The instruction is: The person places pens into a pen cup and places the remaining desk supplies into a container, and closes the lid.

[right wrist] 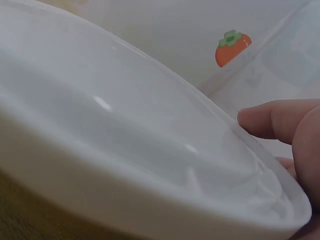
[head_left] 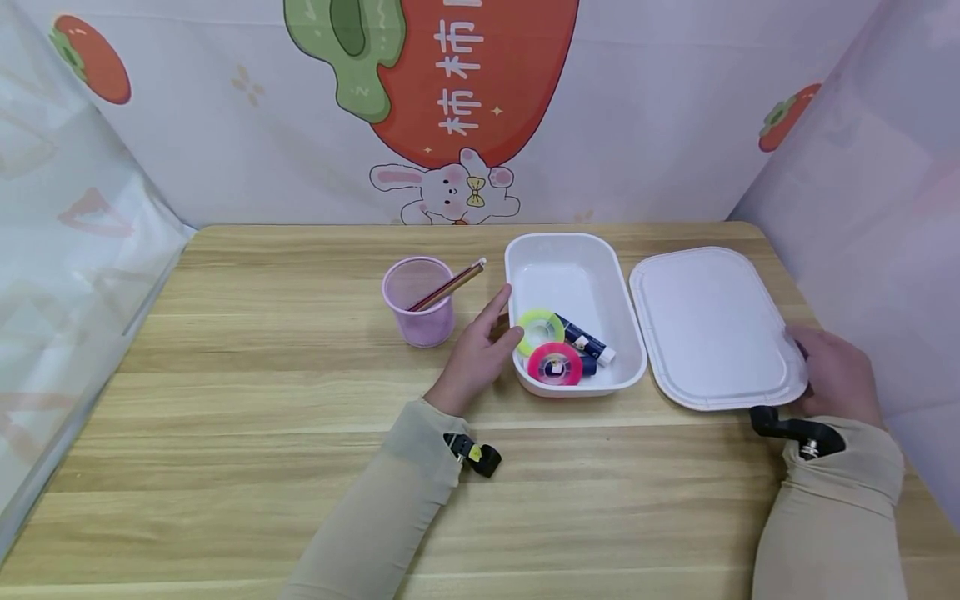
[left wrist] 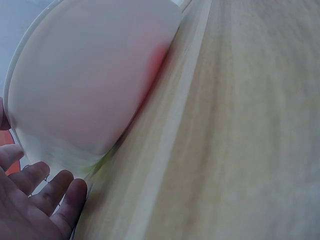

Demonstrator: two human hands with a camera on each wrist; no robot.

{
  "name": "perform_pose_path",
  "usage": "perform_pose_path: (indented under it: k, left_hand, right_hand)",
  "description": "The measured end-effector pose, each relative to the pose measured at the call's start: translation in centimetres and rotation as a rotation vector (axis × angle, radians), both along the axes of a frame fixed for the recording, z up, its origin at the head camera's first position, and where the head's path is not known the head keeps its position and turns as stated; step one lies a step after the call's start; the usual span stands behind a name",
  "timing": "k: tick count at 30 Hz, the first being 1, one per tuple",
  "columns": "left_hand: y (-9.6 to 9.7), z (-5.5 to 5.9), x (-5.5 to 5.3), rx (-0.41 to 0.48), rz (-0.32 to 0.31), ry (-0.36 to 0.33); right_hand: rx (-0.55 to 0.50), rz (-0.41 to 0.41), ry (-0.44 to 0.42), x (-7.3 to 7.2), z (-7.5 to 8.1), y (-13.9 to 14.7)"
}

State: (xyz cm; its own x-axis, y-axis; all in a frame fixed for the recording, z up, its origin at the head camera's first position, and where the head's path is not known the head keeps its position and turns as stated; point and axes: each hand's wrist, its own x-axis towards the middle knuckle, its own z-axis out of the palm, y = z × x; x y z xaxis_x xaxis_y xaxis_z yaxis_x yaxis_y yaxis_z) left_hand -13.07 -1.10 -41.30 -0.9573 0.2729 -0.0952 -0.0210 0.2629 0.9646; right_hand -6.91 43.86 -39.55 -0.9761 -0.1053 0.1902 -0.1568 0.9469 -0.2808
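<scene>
A white plastic box (head_left: 573, 283) stands right of the table's middle. Inside it lie a yellow tape roll (head_left: 540, 333), a pink tape roll (head_left: 555, 363) and dark blue tubes with white caps (head_left: 588, 340). My left hand (head_left: 476, 358) rests against the box's left side, its fingers fairly straight and the thumb at the rim; in the left wrist view the fingertips (left wrist: 62, 182) are at the outer wall. To the right of the box is its white lid (head_left: 712, 325). My right hand (head_left: 836, 375) grips the lid's near right edge, thumb over the rim (right wrist: 260, 172).
A pink cup (head_left: 426, 329) holding pencils (head_left: 450, 287) stands left of the box, close to my left hand. White printed cloth (head_left: 637, 125) closes off the back and both sides of the wooden table (head_left: 247, 375).
</scene>
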Motion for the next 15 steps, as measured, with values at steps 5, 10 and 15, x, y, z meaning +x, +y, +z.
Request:
perform_pose_path:
  k: [5,10,15]
  left_hand:
    - [0.0,-0.1,0.0,0.004,-0.002,0.003]
    - [0.0,-0.1,0.0,0.006,-0.003,0.000]
    - [0.0,-0.1,0.0,0.005,-0.003,-0.007]
  right_hand:
    - [0.024,0.052,0.113,0.1,-0.2,0.1]
    - [-0.056,0.021,0.138,0.4,-0.1,-0.3]
    - [-0.283,-0.119,-0.027,0.3,0.6,-1.0]
